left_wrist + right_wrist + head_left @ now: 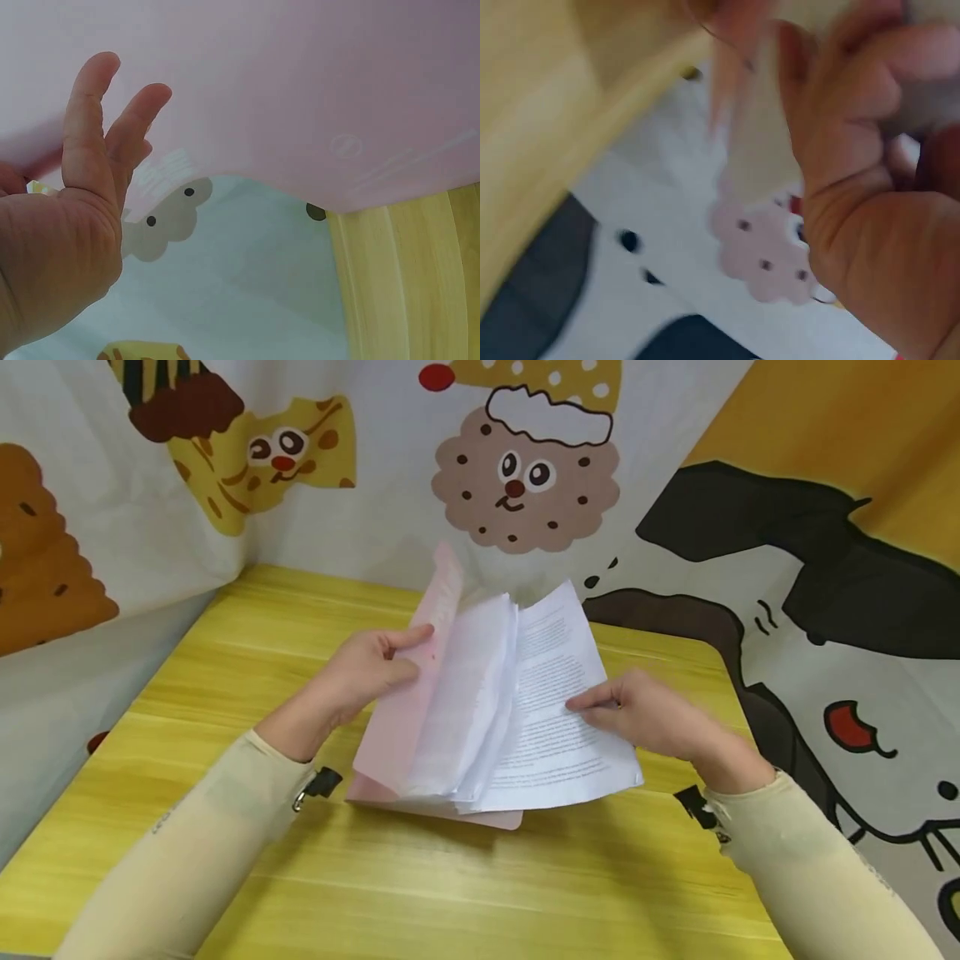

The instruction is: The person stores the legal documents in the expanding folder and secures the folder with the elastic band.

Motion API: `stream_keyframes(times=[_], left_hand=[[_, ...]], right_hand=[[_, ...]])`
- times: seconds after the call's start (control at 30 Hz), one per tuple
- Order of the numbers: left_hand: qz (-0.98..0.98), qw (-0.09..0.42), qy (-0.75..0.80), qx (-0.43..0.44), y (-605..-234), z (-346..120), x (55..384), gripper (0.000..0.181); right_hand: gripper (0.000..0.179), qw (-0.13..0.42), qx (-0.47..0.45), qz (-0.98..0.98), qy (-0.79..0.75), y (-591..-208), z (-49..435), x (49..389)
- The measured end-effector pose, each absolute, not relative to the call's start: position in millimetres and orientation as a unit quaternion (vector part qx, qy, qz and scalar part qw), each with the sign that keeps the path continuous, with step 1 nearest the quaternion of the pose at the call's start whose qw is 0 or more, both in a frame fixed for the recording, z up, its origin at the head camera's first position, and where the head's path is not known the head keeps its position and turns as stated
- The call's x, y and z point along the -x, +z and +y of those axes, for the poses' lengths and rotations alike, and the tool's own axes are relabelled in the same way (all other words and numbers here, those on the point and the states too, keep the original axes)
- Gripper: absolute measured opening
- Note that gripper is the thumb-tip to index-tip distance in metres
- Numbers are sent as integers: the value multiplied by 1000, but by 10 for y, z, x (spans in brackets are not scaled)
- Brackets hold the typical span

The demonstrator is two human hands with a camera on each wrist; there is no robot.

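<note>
A pink file folder [397, 735] stands spread apart, tilted, over the table's middle. Its cover [262, 90] fills the top of the left wrist view. Inside is a stack of white papers [472, 693], fanned out beside a printed sheet [551, 735] at the right. My left hand [363, 672] holds the folder's cover at its left side, with two fingers stretched along the pink surface in the left wrist view. At the printed sheet's right part, my right hand [656, 714] pinches the paper between thumb and fingers. The right wrist view is blurred around that hand [885, 195].
The yellow wood-grain table [420, 893] extends under the folder. Behind it hangs a white cloth [375, 543] with cartoon prints, close along the table's back and right edges. A dark clip-like piece [324, 782] sits at the left cuff.
</note>
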State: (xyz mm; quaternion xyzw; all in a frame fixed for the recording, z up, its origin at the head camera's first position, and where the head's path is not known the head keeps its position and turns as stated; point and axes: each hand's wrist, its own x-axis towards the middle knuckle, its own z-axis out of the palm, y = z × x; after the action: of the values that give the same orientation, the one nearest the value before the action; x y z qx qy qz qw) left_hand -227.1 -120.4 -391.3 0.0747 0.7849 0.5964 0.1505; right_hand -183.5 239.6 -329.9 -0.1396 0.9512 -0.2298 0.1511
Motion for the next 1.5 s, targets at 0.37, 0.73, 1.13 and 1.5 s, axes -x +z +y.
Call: stream_keyframes(times=[0.37, 0.73, 1.13, 1.5], left_hand=[[790, 148, 592, -64, -3901, -1192, 2259, 66], [793, 140, 590, -63, -3905, -1203, 2283, 64], [797, 133, 583, -82, -3892, -1119, 2305, 66], [782, 139, 605, -53, -3904, -1157, 2316, 65]], right_hand=[[34, -27, 98, 958, -269, -3538, 2267, 1403], [36, -112, 179, 961, -179, -3489, 2213, 1363], [36, -83, 204, 971, -90, -3335, 1831, 1332], [35, -69, 111, 962, -240, -3547, 2059, 1379]])
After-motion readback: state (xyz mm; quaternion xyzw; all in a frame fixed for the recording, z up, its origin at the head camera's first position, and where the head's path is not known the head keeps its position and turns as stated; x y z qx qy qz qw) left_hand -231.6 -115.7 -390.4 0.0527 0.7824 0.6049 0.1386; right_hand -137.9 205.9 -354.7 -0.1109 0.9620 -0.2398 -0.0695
